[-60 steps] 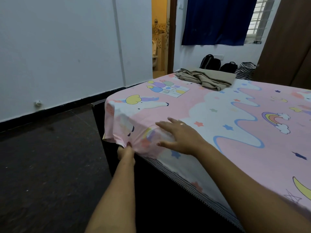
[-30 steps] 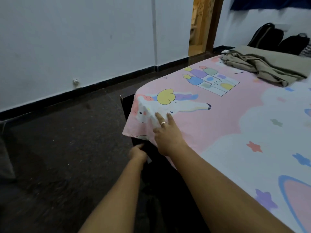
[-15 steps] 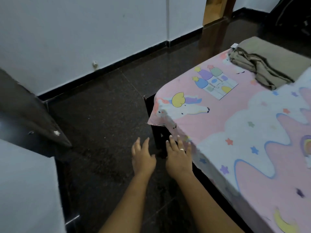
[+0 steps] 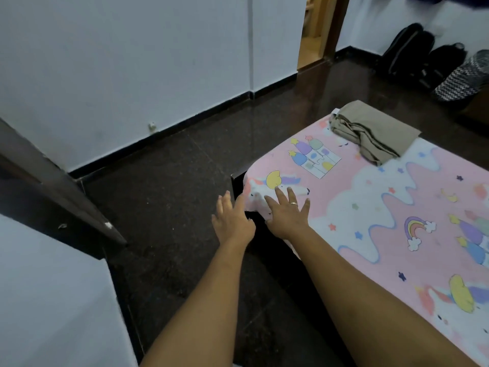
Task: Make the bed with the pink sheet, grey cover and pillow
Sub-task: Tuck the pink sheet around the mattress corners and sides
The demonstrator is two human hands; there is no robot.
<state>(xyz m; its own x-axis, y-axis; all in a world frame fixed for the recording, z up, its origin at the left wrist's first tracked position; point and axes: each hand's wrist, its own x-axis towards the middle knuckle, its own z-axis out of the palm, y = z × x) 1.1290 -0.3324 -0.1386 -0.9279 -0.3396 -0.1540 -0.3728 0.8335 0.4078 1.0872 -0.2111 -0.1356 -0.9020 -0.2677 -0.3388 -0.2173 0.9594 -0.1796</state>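
The right hand [image 4: 287, 215] is laid flat, fingers spread, on the corner of the pink sheet [image 4: 383, 207]. The left hand [image 4: 231, 218] is held open beside that corner. The folded grey cover [image 4: 375, 133] lies at the far end.

No text, number or brand is legible. The pink sheet [image 4: 383, 250] bears only printed pictures: unicorns, castle, rainbow, stars. The white tag [image 4: 335, 111] at the folded cover [image 4: 378, 131] is too small to read.
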